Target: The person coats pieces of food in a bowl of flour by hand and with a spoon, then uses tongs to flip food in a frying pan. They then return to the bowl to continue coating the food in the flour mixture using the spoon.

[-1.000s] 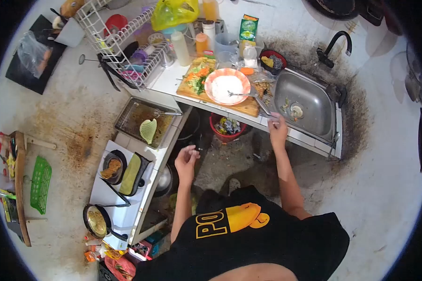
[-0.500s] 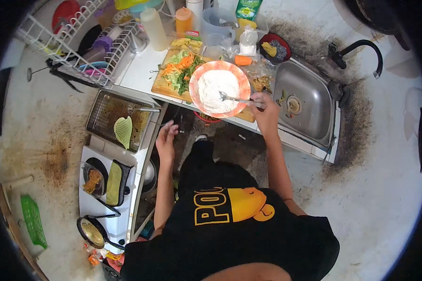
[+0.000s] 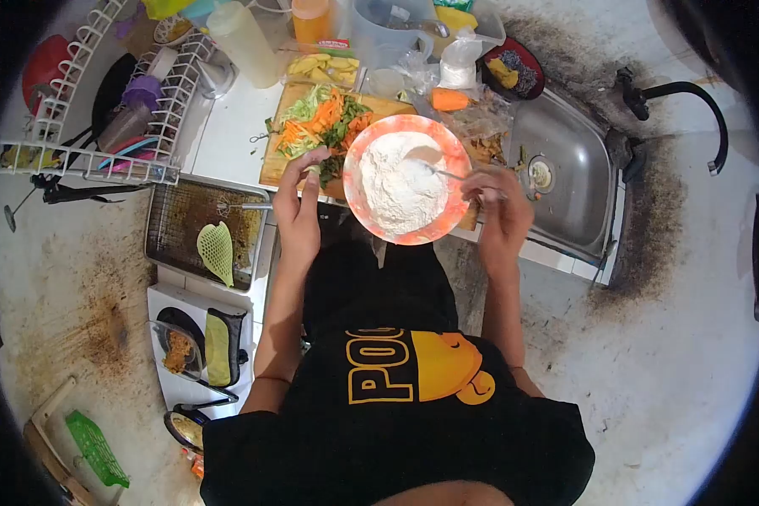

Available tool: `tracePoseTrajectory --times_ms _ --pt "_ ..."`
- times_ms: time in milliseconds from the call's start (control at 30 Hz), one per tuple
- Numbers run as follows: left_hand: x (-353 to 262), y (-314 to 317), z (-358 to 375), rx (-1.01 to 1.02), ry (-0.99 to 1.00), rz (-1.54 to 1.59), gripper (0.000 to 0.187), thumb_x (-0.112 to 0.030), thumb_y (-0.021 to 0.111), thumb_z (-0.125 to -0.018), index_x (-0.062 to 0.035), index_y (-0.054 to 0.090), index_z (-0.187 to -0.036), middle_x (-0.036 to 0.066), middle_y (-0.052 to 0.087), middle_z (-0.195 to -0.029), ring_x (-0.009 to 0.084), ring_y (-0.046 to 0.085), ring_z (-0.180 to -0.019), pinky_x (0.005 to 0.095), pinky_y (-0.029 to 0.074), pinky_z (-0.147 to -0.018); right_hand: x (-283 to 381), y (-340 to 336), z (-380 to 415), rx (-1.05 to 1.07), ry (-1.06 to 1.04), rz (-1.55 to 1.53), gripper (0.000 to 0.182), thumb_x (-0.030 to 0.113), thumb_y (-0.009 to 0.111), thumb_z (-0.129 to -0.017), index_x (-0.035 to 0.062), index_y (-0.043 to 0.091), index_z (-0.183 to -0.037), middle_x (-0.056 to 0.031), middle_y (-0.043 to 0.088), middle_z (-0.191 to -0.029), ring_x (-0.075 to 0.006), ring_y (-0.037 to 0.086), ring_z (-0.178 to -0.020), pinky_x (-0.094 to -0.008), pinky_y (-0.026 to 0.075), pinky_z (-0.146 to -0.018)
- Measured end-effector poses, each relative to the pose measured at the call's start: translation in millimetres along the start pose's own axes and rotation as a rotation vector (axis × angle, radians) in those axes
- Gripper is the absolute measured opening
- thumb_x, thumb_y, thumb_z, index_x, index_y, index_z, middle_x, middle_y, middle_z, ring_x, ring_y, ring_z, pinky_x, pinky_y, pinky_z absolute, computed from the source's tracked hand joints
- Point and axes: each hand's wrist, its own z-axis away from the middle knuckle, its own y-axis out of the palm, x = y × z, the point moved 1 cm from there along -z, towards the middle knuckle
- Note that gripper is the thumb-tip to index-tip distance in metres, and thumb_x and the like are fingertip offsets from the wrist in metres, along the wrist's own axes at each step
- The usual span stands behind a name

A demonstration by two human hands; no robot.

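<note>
Orange and white, the bowl (image 3: 457, 155) sat at the near edge of the cutting board (image 3: 271, 169), filled with white powder (image 3: 396, 194). Our right hand (image 3: 504, 207) was closed on the handle of a metal utensil (image 3: 447, 174), whose blurred head was at the powder. We had our left hand (image 3: 299, 207) at the board's near left side, fingers loosely curled, just left of the bowl; we could not tell whether they pinched anything. Shredded vegetables (image 3: 316, 121) lay beyond that hand, a carrot piece (image 3: 449, 99) lay past the bowl, and we had the sink (image 3: 575, 160) to our right.
</note>
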Motion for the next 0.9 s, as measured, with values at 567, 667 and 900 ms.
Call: tracePoseTrajectory --times_ms 567,667,900 --pt "-10.2 16.3 -4.3 0.048 0.245 -0.575 0.037 -0.013 0.058 -0.087 -0.0077 0.057 -0.123 0.01 0.057 -0.123 0.0282 0.047 -0.117 0.0398 0.024 -0.104 -30.5 1.2 29.6 -0.332 0.171 -0.189 0.022 0.015 0.047 -0.1 -0.0033 0.056 -0.093 -0.0137 0.059 -0.092 -0.0158 0.057 -0.078 -0.0278 0.048 -0.068" --pt "-0.1 12.5 2.5 -0.026 0.185 -0.534 0.032 -0.008 0.061 -0.083 -0.0097 0.063 -0.115 0.01 0.056 -0.12 0.0283 0.048 -0.115 0.0399 0.027 -0.102 -41.8 3.1 27.2 -0.31 0.427 -0.157 0.01 0.007 0.055 -0.094 -0.0014 0.058 -0.098 -0.0104 0.059 -0.094 -0.0157 0.054 -0.079 -0.0274 0.043 -0.071" --pt "23.1 -3.6 24.6 -0.196 -0.003 -0.33 0.025 -0.003 0.056 -0.086 -0.0028 0.065 -0.108 0.013 0.055 -0.117 0.0259 0.049 -0.116 0.0372 0.033 -0.103 -7.0 16.0 -19.1 -0.258 -0.078 0.974 0.023 0.006 0.068 -0.079 0.0079 0.065 -0.101 -0.0096 0.057 -0.103 -0.0271 0.053 -0.098 -0.0376 0.037 -0.089"
